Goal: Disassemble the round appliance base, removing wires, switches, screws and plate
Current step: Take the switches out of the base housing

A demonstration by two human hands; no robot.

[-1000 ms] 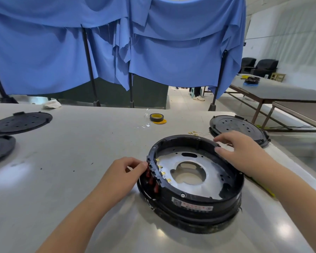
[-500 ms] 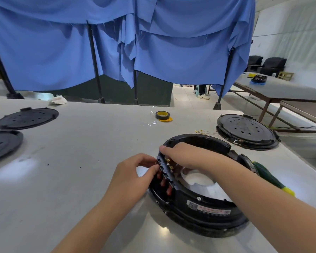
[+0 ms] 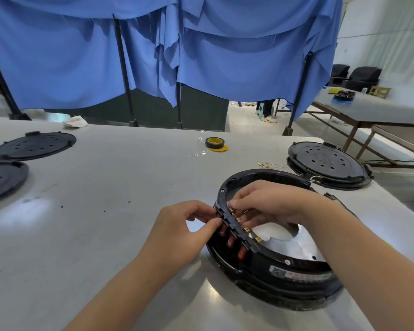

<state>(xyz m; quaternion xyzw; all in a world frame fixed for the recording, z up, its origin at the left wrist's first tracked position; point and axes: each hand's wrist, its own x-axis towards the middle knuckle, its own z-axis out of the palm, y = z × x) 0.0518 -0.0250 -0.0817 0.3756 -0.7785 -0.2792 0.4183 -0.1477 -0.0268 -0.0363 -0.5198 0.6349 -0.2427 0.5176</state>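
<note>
The round black appliance base (image 3: 268, 266) lies open side up on the grey table (image 3: 105, 211), a silver metal plate (image 3: 296, 247) inside it. Red rocker switches (image 3: 230, 241) sit in a row in its left wall, their brass terminals pointing inward. My left hand (image 3: 184, 225) is outside the wall, thumb and fingers pinching at the topmost switch. My right hand (image 3: 268, 206) reaches inside the ring, its curled fingers pressing at the back of the same switch. The switch itself is mostly hidden by the fingers.
Two black round covers (image 3: 34, 145) lie at the far left. Another black base (image 3: 325, 163) stands behind at the right, loose wires (image 3: 270, 166) beside it. A tape roll (image 3: 215, 142) sits mid-table. Blue cloth hangs behind.
My right hand left the far rim and came across into the ring to the switch row. My left hand closed its fingers on the top switch from outside.
</note>
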